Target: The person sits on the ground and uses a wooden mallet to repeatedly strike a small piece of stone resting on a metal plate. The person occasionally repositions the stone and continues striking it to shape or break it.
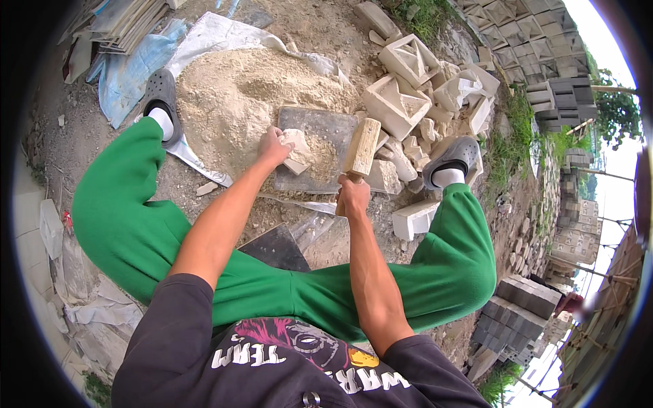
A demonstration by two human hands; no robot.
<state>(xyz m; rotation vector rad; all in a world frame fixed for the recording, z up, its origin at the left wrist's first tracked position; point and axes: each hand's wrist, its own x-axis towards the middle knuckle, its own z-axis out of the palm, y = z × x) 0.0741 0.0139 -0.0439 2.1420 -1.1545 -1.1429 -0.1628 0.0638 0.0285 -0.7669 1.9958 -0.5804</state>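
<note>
My right hand [353,197] is closed around the handle of a wooden mallet [362,147], whose block-shaped head points up and away from me. In my left hand [273,147] is a pale broken block piece [296,148], gripped at its left side. That piece rests on or just over a dark flat slab [318,124] lying on the ground between my feet. Crumbs and powder lie on the slab around the piece. The mallet head is to the right of the piece, apart from it. The left fingertips are partly hidden behind the piece.
A mound of crushed sandy powder [252,88] lies on a white sheet [224,30] beyond the slab. Broken hollow blocks [401,105] are heaped at the right, by my right shoe [454,160]. Grey blocks [517,313] stand stacked farther right. A blue sheet [132,71] lies at far left.
</note>
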